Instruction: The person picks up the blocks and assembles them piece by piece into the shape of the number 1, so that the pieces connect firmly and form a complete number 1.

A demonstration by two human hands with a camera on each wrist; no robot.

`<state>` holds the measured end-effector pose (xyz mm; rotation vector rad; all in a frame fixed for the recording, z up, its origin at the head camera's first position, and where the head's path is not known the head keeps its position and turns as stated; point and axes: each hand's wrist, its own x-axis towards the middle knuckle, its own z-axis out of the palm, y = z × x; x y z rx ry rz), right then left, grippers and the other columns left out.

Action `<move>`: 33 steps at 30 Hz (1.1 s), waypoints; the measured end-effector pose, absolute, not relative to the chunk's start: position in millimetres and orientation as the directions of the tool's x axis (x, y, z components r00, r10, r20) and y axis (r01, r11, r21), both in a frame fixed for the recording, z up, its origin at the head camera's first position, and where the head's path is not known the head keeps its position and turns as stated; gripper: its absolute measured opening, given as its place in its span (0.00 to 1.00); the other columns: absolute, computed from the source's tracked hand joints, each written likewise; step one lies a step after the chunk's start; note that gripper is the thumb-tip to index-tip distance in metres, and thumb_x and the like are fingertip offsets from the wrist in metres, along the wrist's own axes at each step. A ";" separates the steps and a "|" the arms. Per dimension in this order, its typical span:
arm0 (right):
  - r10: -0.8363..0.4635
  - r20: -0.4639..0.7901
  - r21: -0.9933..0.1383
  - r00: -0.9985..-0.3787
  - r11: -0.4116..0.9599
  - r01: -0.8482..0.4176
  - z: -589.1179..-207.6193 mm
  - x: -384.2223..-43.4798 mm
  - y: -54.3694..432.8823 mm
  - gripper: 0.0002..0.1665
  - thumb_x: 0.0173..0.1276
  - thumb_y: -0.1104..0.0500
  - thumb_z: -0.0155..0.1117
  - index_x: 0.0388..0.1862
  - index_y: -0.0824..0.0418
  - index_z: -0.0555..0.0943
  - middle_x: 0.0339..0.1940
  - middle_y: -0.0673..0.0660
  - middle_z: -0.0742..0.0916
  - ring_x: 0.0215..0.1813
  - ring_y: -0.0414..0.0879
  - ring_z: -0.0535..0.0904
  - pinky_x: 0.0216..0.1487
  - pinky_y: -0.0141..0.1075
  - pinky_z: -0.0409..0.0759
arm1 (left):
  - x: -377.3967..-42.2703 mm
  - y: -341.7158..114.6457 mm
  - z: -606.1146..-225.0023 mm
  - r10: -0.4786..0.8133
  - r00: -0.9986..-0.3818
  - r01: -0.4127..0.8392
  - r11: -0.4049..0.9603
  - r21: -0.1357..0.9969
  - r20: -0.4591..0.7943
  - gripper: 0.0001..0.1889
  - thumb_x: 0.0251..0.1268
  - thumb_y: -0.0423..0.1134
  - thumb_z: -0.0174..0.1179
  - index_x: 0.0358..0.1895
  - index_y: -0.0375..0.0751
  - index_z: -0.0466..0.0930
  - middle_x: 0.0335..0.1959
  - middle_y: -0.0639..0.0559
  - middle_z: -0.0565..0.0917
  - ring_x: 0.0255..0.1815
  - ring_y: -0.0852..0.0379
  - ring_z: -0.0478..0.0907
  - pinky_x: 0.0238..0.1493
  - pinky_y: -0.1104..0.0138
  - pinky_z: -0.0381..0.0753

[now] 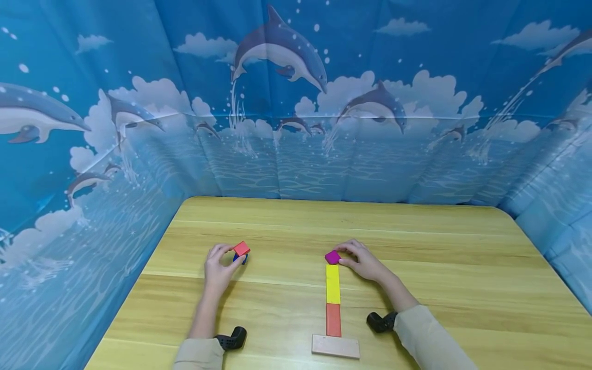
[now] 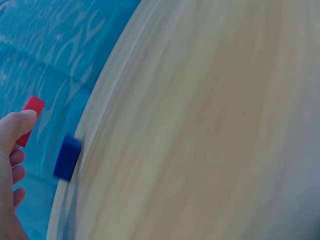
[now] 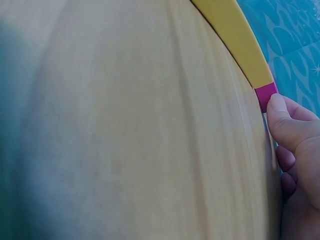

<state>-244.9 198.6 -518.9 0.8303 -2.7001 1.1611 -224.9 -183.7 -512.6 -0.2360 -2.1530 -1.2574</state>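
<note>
Between the thumb and fingers of my left hand point(image 1: 218, 268) is a red block point(image 1: 242, 248). Just beyond the thumb, a blue block point(image 1: 242, 258) is partly hidden under the red one in the head view. The left wrist view shows the blue block point(image 2: 67, 157) standing on the table, apart from the red block point(image 2: 34, 106). My right hand point(image 1: 363, 261) pinches a magenta block point(image 1: 332, 257) at the far end of a yellow block point(image 1: 333, 284). In the right wrist view the magenta block point(image 3: 266, 96) touches the yellow block's end.
Nearer than the yellow block, a red block point(image 1: 333, 319) continues the line. Across its near end lies a pale wooden block point(image 1: 335, 346). All rest on a wooden table point(image 1: 287, 226), with a blue dolphin-print curtain point(image 1: 305, 154) behind and beside it.
</note>
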 end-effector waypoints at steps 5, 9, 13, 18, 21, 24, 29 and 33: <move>-0.438 0.275 -0.653 -0.856 0.569 -0.500 -518.0 -244.9 198.0 0.16 0.63 0.60 0.60 0.50 0.58 0.77 0.44 0.53 0.78 0.45 0.48 0.69 0.46 0.44 0.67 | -226.7 -167.1 -510.8 -0.122 -0.817 0.436 0.511 0.741 0.564 0.17 0.37 0.31 0.74 0.35 0.32 0.81 0.36 0.42 0.80 0.43 0.46 0.72 0.46 0.55 0.70; -0.437 0.271 -0.659 -0.858 0.566 -0.496 -517.2 -244.8 197.6 0.16 0.63 0.59 0.60 0.51 0.59 0.77 0.44 0.54 0.78 0.45 0.48 0.69 0.46 0.44 0.67 | -228.6 -154.1 -510.3 -0.082 -0.829 0.443 0.505 0.741 0.552 0.17 0.37 0.32 0.74 0.35 0.32 0.81 0.36 0.43 0.79 0.43 0.46 0.72 0.46 0.54 0.71; -0.438 0.271 -0.662 -0.857 0.561 -0.496 -516.4 -244.4 197.2 0.16 0.64 0.59 0.60 0.51 0.59 0.77 0.44 0.54 0.77 0.45 0.48 0.69 0.45 0.44 0.67 | -231.4 -142.1 -510.1 -0.050 -0.833 0.462 0.488 0.741 0.552 0.17 0.37 0.32 0.74 0.35 0.32 0.81 0.36 0.44 0.79 0.42 0.48 0.73 0.47 0.56 0.72; -0.438 0.272 -0.661 -0.857 0.562 -0.497 -516.7 -245.4 198.0 0.16 0.63 0.59 0.60 0.51 0.58 0.77 0.44 0.54 0.78 0.45 0.48 0.69 0.46 0.44 0.67 | -234.4 -128.2 -508.0 -0.029 -0.831 0.480 0.468 0.742 0.556 0.18 0.36 0.32 0.74 0.36 0.34 0.82 0.35 0.47 0.80 0.42 0.49 0.74 0.46 0.58 0.70; -0.436 0.270 -0.659 -0.859 0.566 -0.495 -517.3 -246.2 198.9 0.16 0.63 0.60 0.60 0.50 0.58 0.77 0.44 0.53 0.78 0.45 0.47 0.69 0.46 0.44 0.67 | -235.5 -118.9 -507.7 -0.005 -0.832 0.490 0.464 0.738 0.555 0.17 0.37 0.33 0.74 0.36 0.35 0.82 0.35 0.48 0.80 0.41 0.50 0.74 0.45 0.58 0.71; -0.437 0.274 -0.662 -0.857 0.561 -0.497 -516.4 -246.4 198.7 0.16 0.63 0.60 0.61 0.50 0.58 0.77 0.43 0.54 0.78 0.45 0.48 0.69 0.45 0.44 0.67 | -236.8 -110.0 -508.4 0.025 -0.838 0.492 0.470 0.733 0.545 0.17 0.39 0.35 0.74 0.36 0.37 0.82 0.36 0.49 0.80 0.41 0.51 0.74 0.44 0.58 0.72; -0.442 0.267 -0.663 -0.856 0.560 -0.496 -514.6 -245.6 197.6 0.16 0.63 0.59 0.60 0.50 0.58 0.77 0.43 0.53 0.77 0.45 0.48 0.69 0.45 0.44 0.66 | -239.0 -96.9 -509.1 0.069 -0.865 0.469 0.464 0.752 0.497 0.16 0.41 0.36 0.73 0.37 0.37 0.82 0.37 0.50 0.80 0.44 0.52 0.73 0.45 0.56 0.73; -0.444 0.263 -0.665 -0.857 0.560 -0.494 -515.3 -245.9 197.7 0.16 0.64 0.59 0.59 0.51 0.58 0.77 0.43 0.53 0.77 0.45 0.48 0.70 0.45 0.44 0.67 | -241.8 -88.4 -510.4 0.103 -0.881 0.453 0.462 0.762 0.461 0.16 0.43 0.37 0.72 0.38 0.37 0.82 0.39 0.50 0.80 0.46 0.51 0.73 0.46 0.56 0.73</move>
